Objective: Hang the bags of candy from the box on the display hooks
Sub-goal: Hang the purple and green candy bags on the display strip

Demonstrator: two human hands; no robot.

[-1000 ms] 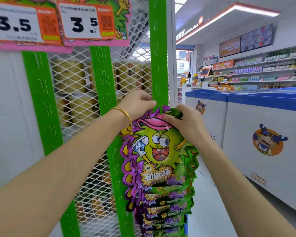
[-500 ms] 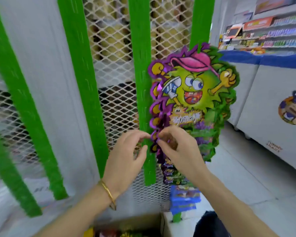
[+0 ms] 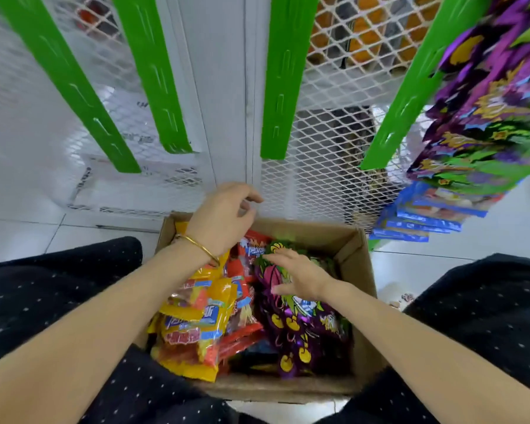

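The white mesh rack (image 3: 328, 185) with its green hook strips (image 3: 283, 87) fills 12 o'clock. At 6 o'clock the cardboard box (image 3: 361, 316) sits between the person's knees. Hung candy bags (image 3: 487, 117) drape at 2 o'clock. In the box lie yellow bags (image 3: 196, 319) and purple bags (image 3: 303, 328). The left hand (image 3: 224, 215) hovers over the box's far edge, fingers loosely curled and empty. The right hand (image 3: 297, 273) rests spread on a purple bag.
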